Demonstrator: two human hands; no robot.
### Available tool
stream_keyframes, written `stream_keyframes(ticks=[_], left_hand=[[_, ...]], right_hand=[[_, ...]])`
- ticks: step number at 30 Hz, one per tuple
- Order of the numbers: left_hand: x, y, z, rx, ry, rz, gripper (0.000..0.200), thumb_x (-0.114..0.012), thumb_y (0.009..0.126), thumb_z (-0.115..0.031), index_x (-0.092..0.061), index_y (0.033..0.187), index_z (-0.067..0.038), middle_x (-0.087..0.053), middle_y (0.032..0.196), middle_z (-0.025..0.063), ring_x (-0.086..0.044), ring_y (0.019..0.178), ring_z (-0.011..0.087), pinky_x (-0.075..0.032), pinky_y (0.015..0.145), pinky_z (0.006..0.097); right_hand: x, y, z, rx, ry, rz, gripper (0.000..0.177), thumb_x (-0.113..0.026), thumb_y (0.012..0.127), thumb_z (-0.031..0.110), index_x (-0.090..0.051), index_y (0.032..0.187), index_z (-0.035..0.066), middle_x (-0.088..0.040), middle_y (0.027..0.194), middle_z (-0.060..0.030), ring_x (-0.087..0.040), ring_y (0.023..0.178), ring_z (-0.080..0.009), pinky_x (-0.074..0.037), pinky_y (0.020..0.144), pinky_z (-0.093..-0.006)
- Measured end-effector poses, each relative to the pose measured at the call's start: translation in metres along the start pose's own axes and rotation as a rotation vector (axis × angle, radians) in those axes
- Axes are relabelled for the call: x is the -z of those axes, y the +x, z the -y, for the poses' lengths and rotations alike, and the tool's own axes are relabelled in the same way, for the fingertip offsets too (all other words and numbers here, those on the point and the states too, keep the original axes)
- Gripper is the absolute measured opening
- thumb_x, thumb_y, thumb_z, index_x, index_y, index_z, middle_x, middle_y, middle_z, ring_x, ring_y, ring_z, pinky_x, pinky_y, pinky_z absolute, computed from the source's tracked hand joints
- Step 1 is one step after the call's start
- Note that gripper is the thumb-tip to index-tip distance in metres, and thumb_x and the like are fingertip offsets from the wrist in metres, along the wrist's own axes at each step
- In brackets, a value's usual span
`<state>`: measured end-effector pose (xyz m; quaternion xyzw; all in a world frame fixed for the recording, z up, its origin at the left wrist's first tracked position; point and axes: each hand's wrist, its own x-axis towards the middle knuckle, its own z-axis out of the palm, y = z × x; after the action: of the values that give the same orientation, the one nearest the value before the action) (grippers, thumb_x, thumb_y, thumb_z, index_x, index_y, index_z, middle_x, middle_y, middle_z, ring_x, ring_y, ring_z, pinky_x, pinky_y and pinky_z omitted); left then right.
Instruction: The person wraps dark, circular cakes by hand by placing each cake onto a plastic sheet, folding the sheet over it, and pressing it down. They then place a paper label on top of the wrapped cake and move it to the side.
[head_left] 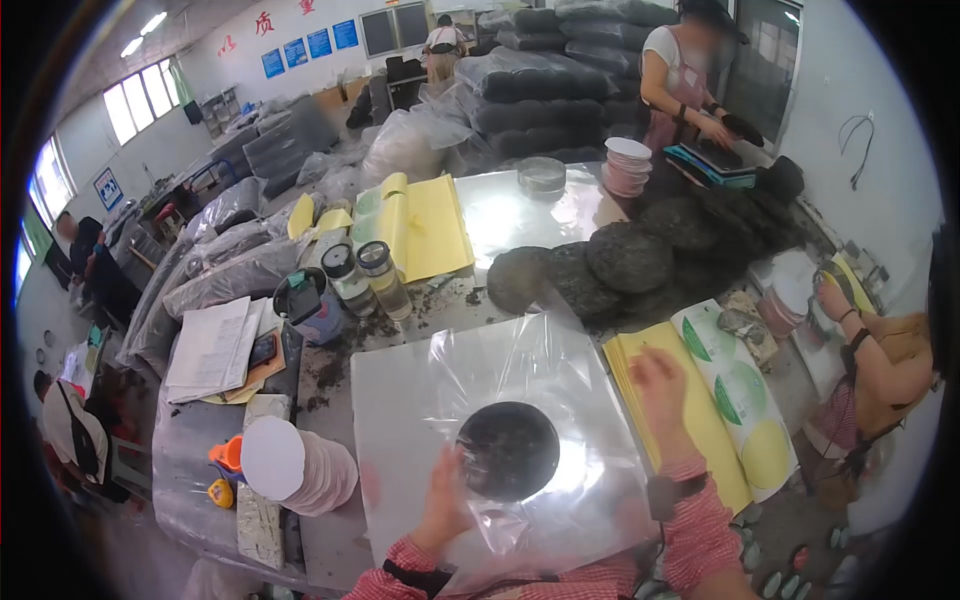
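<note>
A dark round tea cake (508, 450) lies on a clear plastic sheet (500, 370) spread over the table in front of me. My left hand (443, 500) rests at the cake's left edge, fingers touching the plastic. My right hand (662, 392) hovers blurred over the sheet's right edge, beside a stack of yellow paper wrappers (700, 420) with green round prints. Both arms wear red checked sleeves.
A pile of dark tea cakes (630, 255) lies beyond the sheet. White paper discs (290, 462) sit at left, jars (365, 272) and yellow sheets (425, 225) farther back. One person sits at right (880, 370); another stands at a scale (690, 90).
</note>
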<state>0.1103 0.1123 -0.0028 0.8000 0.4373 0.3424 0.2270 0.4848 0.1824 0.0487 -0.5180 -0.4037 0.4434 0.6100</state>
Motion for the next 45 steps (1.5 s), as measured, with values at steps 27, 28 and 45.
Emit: stream_keyframes(ticks=[27,28,45], left_hand=[[-0.032,0.044,-0.012,0.201,-0.708,-0.300,0.065,-0.075,0.085,-0.036,-0.054,0.136,-0.002,-0.052,0.143,0.0182,-0.045,0.138,0.0324,-0.029,0.118,0.0457],[-0.033,0.057,-0.023,0.158,-0.900,-0.316,0.068,-0.073,0.087,-0.038,-0.052,0.140,-0.002,-0.050,0.147,0.0199,-0.042,0.142,0.0336,-0.026,0.121,0.0464],[-0.069,0.065,-0.020,0.045,0.217,-0.139,0.033,-0.073,0.075,-0.010,-0.064,0.105,0.000,-0.056,0.113,0.0142,-0.054,0.112,0.0354,-0.044,0.100,0.0447]], right_hand=[[-0.128,-0.085,-0.063,0.682,-0.755,0.234,0.034,-0.066,0.072,-0.003,-0.066,0.104,0.007,-0.067,0.107,-0.0132,-0.065,0.100,-0.0359,-0.051,0.087,-0.0422],[-0.125,-0.084,-0.056,0.614,-0.744,0.338,0.037,-0.065,0.071,-0.004,-0.065,0.106,0.006,-0.066,0.108,-0.0146,-0.063,0.103,-0.0367,-0.051,0.089,-0.0431],[-0.134,-0.068,-0.049,0.005,-0.340,0.001,0.008,-0.059,0.091,0.002,-0.066,0.093,-0.002,-0.067,0.090,-0.0162,-0.066,0.086,-0.0271,-0.051,0.081,-0.0410]])
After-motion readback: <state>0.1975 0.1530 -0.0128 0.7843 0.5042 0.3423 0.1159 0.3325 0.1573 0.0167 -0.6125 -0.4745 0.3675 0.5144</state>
